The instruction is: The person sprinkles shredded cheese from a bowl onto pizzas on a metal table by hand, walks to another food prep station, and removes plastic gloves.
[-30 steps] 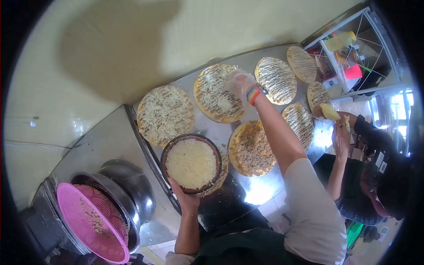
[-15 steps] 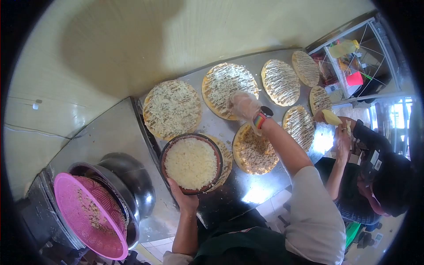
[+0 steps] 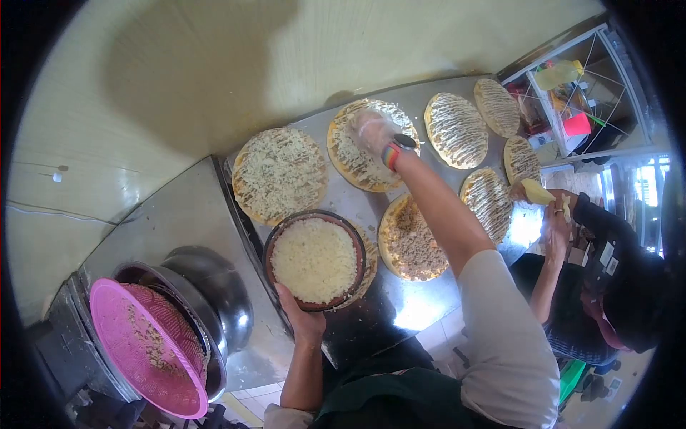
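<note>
My left hand [image 3: 303, 319] grips the near rim of a dark round bowl [image 3: 269, 259], the thumb lying along its side. White grated cheese [image 3: 314, 259] fills the bowl nearly to the top. In a clear plastic glove, my right hand [image 3: 374, 131] is over a round pizza [image 3: 344, 159] strewn with cheese at the back of the table. Its fingers point downward and are too blurred to make out. To the left lies another cheese-covered pizza [image 3: 279, 175]. A pizza with brown crumbly topping [image 3: 413, 247] sits below my right forearm, and the bowl partly hides one more [image 3: 368, 275].
Several sauce-striped pizzas [image 3: 456, 131] lie along the metal table [image 3: 364, 336] to the right. There a co-worker's hand [image 3: 556, 227] holds a yellowish piping bag [image 3: 534, 191]. A pink strainer [image 3: 146, 350] rests in metal bowls [image 3: 236, 314] at left. A wall runs behind.
My right hand has moved up and left across the back pizza, uncovering more of the brown-topped one. My left hand and the bowl have shifted slightly right.
</note>
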